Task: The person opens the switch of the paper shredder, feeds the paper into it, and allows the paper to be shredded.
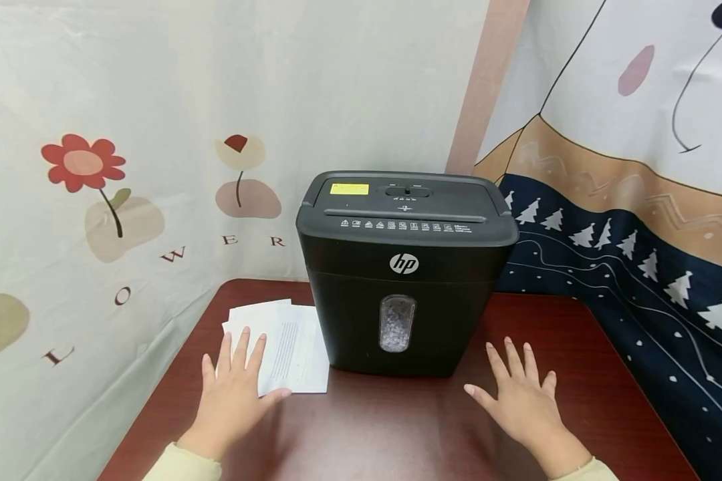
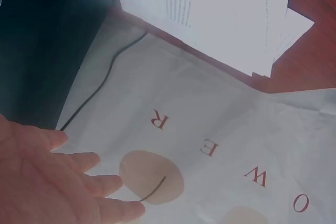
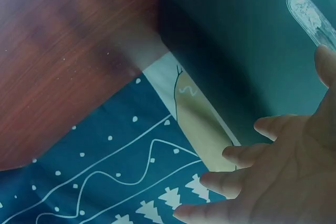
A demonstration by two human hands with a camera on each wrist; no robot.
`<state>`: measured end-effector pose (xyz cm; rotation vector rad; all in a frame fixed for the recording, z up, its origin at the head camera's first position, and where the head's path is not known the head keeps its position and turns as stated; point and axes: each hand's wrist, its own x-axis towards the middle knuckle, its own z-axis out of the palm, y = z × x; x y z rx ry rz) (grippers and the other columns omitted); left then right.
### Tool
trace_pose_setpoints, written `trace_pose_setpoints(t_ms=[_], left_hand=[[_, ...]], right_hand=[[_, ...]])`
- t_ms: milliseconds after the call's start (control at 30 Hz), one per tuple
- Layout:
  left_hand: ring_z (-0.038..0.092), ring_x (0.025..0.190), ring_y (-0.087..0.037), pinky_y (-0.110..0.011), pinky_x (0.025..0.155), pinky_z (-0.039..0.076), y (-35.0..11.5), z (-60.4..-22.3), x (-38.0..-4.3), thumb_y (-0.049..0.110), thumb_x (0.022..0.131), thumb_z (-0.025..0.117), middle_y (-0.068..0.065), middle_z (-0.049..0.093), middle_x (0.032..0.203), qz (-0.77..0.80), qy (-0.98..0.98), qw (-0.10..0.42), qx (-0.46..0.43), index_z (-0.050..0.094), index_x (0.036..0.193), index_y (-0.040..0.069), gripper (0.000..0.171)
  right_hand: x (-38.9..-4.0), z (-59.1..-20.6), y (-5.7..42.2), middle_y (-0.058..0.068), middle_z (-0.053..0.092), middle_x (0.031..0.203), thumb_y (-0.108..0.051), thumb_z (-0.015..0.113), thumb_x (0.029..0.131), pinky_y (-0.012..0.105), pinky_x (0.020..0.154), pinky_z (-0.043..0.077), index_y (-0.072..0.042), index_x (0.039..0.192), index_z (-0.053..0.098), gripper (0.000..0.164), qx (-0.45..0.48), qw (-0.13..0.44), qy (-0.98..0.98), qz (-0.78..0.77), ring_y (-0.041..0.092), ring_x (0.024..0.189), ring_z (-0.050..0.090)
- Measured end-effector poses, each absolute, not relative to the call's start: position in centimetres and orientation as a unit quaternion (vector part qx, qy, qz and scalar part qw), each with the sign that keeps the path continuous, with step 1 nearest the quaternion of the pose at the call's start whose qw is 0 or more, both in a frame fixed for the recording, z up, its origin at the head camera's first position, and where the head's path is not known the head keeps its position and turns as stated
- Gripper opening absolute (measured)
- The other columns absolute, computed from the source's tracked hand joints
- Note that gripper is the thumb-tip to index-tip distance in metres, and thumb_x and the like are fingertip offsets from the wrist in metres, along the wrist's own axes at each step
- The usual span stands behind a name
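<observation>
A black HP paper shredder point(image 1: 349, 314) stands upright at the back of the table, its small front window point(image 1: 397, 324) showing shredded bits inside. Left of it lies a loose stack of printed paper sheets point(image 1: 303, 354), also seen in the left wrist view as white sheets point(image 2: 226, 14). My left hand point(image 1: 231, 401) is spread over the near left part of the sheets, fingers straight, holding nothing. To the right of the shredder my right hand point(image 1: 520, 404) is likewise spread with nothing in it. In the right wrist view its fingers overlap the shredder's dark body point(image 3: 226, 51).
The dark red wooden table point(image 1: 385, 427) extends in front of the shredder. Behind hangs a pale curtain point(image 1: 361, 80) with flower prints and letters; a navy one with white trees point(image 1: 662, 321) hangs at the right. A dark cord point(image 2: 111, 66) runs behind the shredder.
</observation>
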<state>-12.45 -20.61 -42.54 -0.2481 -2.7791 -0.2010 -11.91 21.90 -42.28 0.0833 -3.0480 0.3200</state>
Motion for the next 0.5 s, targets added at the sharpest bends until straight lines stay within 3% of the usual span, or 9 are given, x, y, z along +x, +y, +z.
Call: trace_pose_setpoints(t_ms=[500], left_hand=[[0.006, 0.132, -0.043, -0.068, 0.093, 0.010, -20.59, -42.26, -12.62, 0.059, 0.066, 0.065, -0.023, 0.026, 0.141, -0.074, -0.977, 0.175, -0.093, 0.035, 0.136, 0.005, 0.093]], right_hand=[[-11.98, -41.93, 22.18, 0.023, 0.015, 0.144, -0.075, 0.033, 0.076, 0.074, 0.086, 0.002, -0.010, 0.139, 0.029, 0.091, 0.022, 0.033, -0.994, 0.103, 0.044, 0.131, 0.001]])
